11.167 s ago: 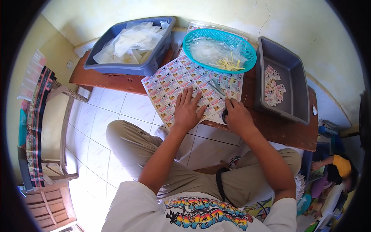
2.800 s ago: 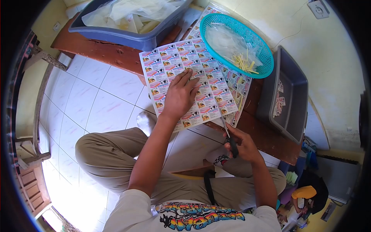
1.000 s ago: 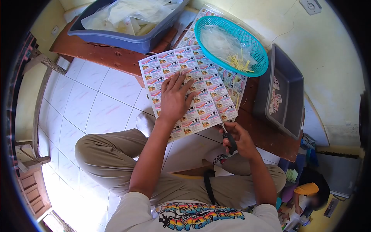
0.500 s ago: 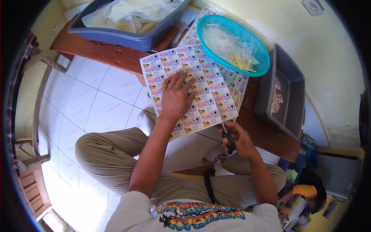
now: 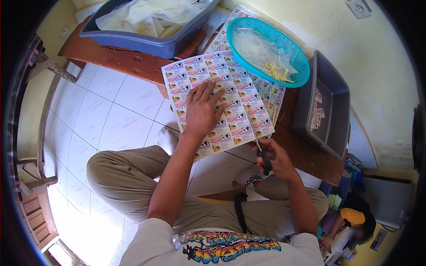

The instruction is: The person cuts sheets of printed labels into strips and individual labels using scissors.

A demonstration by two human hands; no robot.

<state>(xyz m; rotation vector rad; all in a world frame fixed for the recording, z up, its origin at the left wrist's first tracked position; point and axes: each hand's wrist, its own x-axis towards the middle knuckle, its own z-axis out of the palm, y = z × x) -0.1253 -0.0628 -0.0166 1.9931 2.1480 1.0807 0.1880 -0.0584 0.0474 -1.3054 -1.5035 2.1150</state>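
Note:
A large sheet of printed labels (image 5: pixel 179 82) lies over the near edge of a low wooden bench. My left hand (image 5: pixel 203 113) rests flat on it, fingers spread, pressing near its middle. My right hand (image 5: pixel 276 157) is wrapped around the black handles of a pair of scissors (image 5: pixel 265 160). The scissors' blades meet the sheet at its near edge, and a slit runs up between the two rightmost columns of labels. More printed sheets (image 5: pixel 275 93) lie beneath, partly hidden by this one and by a basket.
A turquoise basket (image 5: pixel 306 66) holds clear plastic bags and yellow strips. To its right, a grey bin (image 5: pixel 335 111) contains small cut labels. A blue-grey tub (image 5: pixel 133 44) of plastic bags stands on the wooden bench (image 5: pixel 71 48). Another person (image 5: pixel 353 217) is at lower right.
The scissors and my right hand have shifted very slightly. My left hand stays in place on the sheet. The other person at lower right has moved an arm.

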